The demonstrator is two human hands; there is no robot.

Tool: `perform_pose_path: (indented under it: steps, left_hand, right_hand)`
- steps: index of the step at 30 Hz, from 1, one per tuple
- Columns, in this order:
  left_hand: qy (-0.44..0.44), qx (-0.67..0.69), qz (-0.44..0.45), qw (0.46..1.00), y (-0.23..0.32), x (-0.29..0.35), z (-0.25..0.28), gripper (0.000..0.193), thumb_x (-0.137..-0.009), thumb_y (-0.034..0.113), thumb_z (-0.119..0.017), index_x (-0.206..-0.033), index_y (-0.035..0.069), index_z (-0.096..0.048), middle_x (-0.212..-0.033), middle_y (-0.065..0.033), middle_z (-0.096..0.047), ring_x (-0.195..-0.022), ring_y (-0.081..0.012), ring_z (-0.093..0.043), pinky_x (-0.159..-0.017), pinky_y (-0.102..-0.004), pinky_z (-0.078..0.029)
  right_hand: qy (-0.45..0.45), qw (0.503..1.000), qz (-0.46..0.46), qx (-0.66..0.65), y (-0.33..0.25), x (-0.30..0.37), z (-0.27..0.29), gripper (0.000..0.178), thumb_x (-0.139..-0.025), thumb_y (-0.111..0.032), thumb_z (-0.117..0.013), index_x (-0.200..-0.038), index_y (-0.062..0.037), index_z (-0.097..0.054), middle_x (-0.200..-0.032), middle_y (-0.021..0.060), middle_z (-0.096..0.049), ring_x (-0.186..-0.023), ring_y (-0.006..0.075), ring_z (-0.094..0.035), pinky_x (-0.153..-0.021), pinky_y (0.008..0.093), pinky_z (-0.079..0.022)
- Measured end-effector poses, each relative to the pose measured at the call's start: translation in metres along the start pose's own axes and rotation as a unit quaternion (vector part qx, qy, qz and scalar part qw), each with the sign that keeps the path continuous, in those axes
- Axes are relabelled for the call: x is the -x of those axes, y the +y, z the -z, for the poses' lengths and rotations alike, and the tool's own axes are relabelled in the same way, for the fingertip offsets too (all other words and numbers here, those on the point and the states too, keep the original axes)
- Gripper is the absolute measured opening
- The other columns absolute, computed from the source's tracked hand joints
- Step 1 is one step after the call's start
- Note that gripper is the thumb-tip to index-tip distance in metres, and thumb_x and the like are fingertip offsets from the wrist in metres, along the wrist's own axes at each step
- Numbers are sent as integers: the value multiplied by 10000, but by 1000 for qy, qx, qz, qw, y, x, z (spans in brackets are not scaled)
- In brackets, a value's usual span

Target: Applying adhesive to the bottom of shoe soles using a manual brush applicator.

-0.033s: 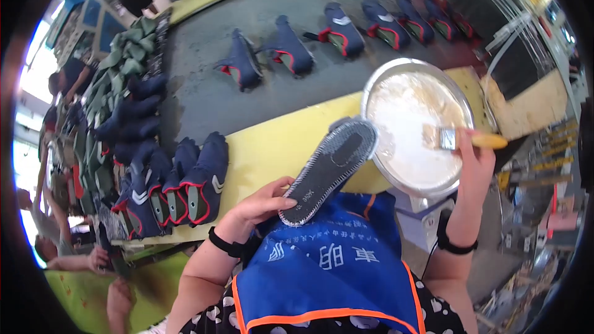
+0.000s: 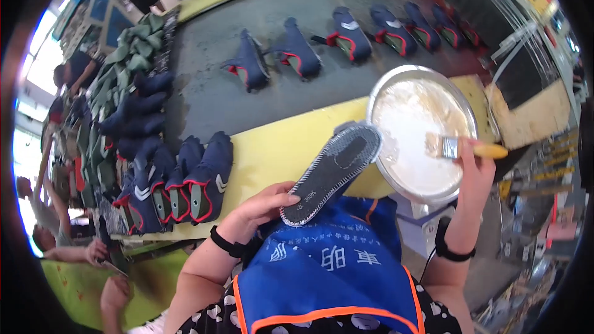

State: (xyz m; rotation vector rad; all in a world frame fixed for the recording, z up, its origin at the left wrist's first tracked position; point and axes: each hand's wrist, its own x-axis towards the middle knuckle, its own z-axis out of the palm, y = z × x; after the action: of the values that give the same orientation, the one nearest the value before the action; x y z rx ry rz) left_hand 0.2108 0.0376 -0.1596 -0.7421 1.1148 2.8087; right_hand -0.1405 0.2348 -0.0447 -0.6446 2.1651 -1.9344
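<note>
My left hand (image 2: 267, 203) is closed round the heel end of a shoe upper (image 2: 334, 173) turned bottom up. Its dark grey bottom faces me, edged all round with white zigzag stitching, and the dark upper beneath is mostly hidden. The toe end reaches close to the rim of a round metal basin (image 2: 372, 117) that holds white, glue-like liquid (image 2: 408, 124). In my right hand (image 2: 476, 164) is a flat paintbrush (image 2: 489, 151) with a yellow handle and a metal band. Its wet bristles are over the liquid, on the right side of the basin; whether they touch it, I cannot tell.
A row of navy shoe uppers with red trim (image 2: 352, 34) lies along the dark belt (image 2: 204, 99). More uppers (image 2: 210, 176) stand grouped at the left of the yellow ledge (image 2: 266, 148), beside a green pile (image 2: 133, 46). Another person's hands (image 2: 114, 291) are at the lower left.
The whole view has shifted slightly, so the belt and basin sit a little lower in the picture. Both hands keep their hold on the shoe upper and the paintbrush.
</note>
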Motion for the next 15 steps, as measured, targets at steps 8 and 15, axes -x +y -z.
perform_pose_path:
  steps: [8, 15]
  left_hand:
    - [158, 177, -121, 964, 69, 14, 1, 549, -954, 301, -643, -1410, 29, -506, -1358, -187, -615, -1189, -372, -632, -1053, -597, -469]
    - [524, 146, -136, 828, 189, -37, 133, 513, -792, 245, -823, -1234, 82, -622, -1220, -130, -642, -1091, -306, -640, -986, -638, -469]
  right_hand:
    - [-47, 997, 5, -58, 21, -5, -3, 140, -964, -87, -689, -1058, 17, -680, -878, 23, -653, -766, 81, -578, -693, 233, -471]
    - [-38, 998, 14, -50, 17, -3, -2, 151, -988, -121, -665, -1052, 15, -676, -897, 31, -657, -760, 80, -570, -678, 236, -464]
